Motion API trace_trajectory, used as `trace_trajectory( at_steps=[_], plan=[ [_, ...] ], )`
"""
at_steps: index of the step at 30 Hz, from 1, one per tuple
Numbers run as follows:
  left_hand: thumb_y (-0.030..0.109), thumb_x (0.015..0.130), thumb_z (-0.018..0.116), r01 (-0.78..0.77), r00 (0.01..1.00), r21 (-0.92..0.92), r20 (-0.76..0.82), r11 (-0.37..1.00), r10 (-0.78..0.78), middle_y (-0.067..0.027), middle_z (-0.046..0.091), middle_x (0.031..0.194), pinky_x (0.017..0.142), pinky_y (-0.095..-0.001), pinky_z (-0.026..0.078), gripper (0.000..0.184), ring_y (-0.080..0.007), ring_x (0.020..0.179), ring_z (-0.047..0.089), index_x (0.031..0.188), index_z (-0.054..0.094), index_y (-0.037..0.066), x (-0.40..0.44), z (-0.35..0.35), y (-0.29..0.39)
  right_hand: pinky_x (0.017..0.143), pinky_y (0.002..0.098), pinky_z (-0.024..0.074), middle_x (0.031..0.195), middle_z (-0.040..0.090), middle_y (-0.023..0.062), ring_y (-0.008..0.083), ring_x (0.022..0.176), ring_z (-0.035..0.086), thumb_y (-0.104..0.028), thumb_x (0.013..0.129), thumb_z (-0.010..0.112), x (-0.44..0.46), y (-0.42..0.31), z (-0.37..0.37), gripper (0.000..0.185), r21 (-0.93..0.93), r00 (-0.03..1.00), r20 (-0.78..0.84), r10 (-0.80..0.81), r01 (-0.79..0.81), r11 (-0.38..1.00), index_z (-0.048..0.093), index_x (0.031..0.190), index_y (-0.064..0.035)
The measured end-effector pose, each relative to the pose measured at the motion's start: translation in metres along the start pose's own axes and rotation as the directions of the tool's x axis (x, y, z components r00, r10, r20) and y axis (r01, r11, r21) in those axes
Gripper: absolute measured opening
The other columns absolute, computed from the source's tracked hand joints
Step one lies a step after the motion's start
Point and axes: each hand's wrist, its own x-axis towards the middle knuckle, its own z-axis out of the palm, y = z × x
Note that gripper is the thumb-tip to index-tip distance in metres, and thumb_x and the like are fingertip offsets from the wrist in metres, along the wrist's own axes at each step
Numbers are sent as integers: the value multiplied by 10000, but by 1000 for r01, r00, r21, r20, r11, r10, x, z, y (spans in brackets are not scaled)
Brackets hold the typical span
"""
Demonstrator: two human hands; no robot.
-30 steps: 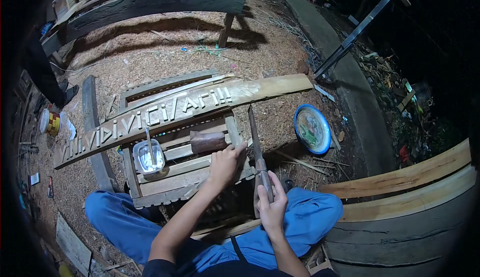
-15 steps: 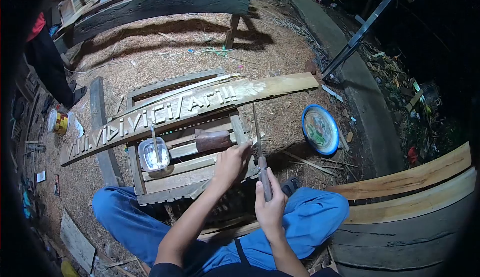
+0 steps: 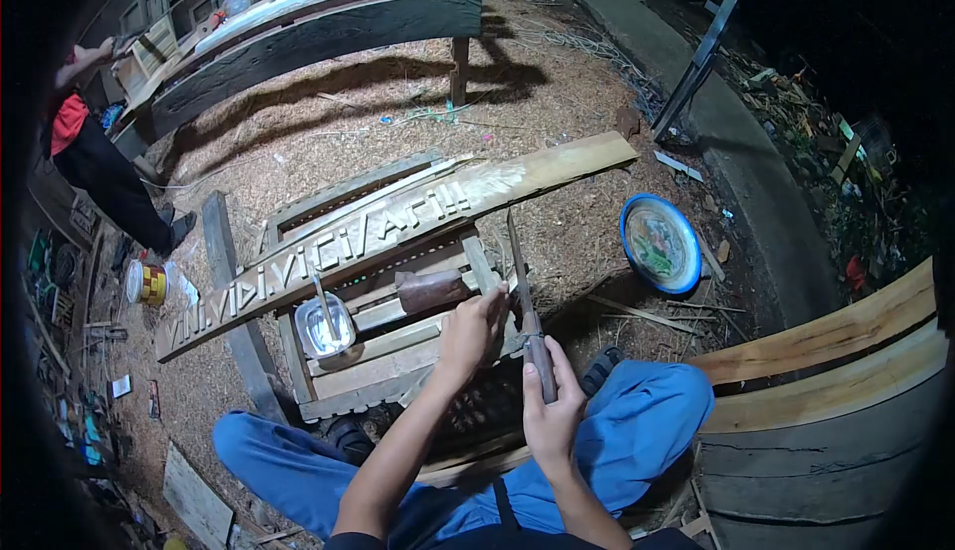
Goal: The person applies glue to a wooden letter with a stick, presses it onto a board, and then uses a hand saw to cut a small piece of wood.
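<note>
In my right hand [image 3: 554,413] is the wooden handle of a long knife [image 3: 521,276], its narrow dark blade pointing away from me. My left hand [image 3: 468,336], fingers curled closed, is close to the blade at the right end of a slatted wooden frame [image 3: 363,383]. Whatever it grips is hidden by the fingers. Across the frame lies a long board [image 3: 338,247] with raised letters on it. Near the board's lower edge stands a plastic tub [image 3: 314,336] of white stuff with a stick in it. A brown block-like piece [image 3: 431,292] rests on the slats.
A blue-rimmed basin [image 3: 680,284] sits on the shavings-covered ground to the right. Long planks [image 3: 816,391] lie at lower right. A bench [image 3: 328,28] spans the back, where a person [image 3: 99,167] stands at left. A yellow-and-red bucket [image 3: 146,282] is nearby.
The whole view has shifted slightly, showing more of the person at left. Both hands keep about the same place by the frame; the knife is still in the right hand.
</note>
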Motion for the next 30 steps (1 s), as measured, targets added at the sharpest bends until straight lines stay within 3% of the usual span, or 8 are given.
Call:
trace_trajectory(
  at_steps=[5, 8, 13, 15, 24, 26, 27, 30],
  plan=[
    [218, 1009, 644, 17, 999, -41, 29, 999, -16, -255, 717, 932, 730, -497, 552, 279, -464, 877, 699, 1277, 712, 177, 0, -1, 1, 784, 314, 560, 1049, 704, 118, 176, 861, 690, -118, 1014, 649, -4, -12, -9, 504, 115, 995, -14, 97, -95, 989, 511, 1466, 56],
    [302, 1017, 628, -66, 997, -29, -42, 997, 65, -199, 715, 816, 644, -523, 542, 270, -414, 751, 711, 1233, 737, 181, 2, 9, -6, 510, 199, 425, 960, 638, 45, 40, 596, 542, -112, 1038, 612, -13, -21, -3, 547, 377, 995, 81, 52, -78, 923, 434, 1543, 0],
    [328, 1012, 633, -80, 997, 96, -1, 992, 80, -216, 711, 773, 642, -535, 563, 265, -416, 714, 710, 1197, 755, 183, 5, 5, -3, 708, 268, 523, 1020, 665, 62, 106, 809, 630, -141, 1036, 618, -6, 7, -3, 526, 181, 1000, 12, 22, -24, 983, 465, 1512, 23],
    [333, 1004, 642, -82, 996, 75, -13, 994, 83, -226, 712, 778, 653, -542, 570, 263, -421, 726, 715, 1184, 763, 184, 5, 5, -5, 470, 211, 360, 875, 612, 0, 23, 557, 456, -136, 1034, 614, 8, 17, -1, 477, 17, 989, 7, -145, 145, 989, 511, 1483, -10],
    [320, 1004, 637, -91, 995, -58, 46, 994, 94, -262, 717, 826, 723, -557, 580, 273, -442, 803, 725, 1199, 762, 176, 3, 9, -6, 467, 210, 351, 869, 627, -16, 22, 556, 451, -192, 1042, 630, 15, 35, 4, 419, 94, 995, -17, -99, 100, 991, 586, 1415, -7],
    [337, 1006, 632, -102, 994, 72, 33, 992, 99, -279, 717, 850, 729, -562, 581, 292, -456, 812, 721, 1223, 755, 185, 0, 17, -6, 466, 211, 348, 902, 641, -1, 19, 559, 445, -194, 1045, 627, 16, 40, 7, 409, 74, 995, -18, -99, 100, 992, 596, 1408, -9],
    [337, 1006, 632, -100, 994, 71, 41, 992, 97, -279, 717, 850, 729, -562, 581, 292, -456, 812, 721, 1223, 755, 185, -3, 16, 0, 1036, 374, 500, 1309, 692, 199, 249, 1193, 664, -160, 1033, 623, 18, 19, 8, 407, 50, 999, 6, -42, 42, 998, 606, 1379, 52],
    [329, 992, 666, 33, 999, -18, 20, 999, -32, -263, 724, 871, 761, -524, 582, 266, -446, 845, 721, 1169, 785, 170, -7, 7, 9, 1035, 375, 499, 1312, 692, 195, 250, 1193, 665, -162, 1033, 621, 22, 30, 9, 410, 106, 1000, 11, 6, -7, 994, 604, 1384, 49]
  ],
)
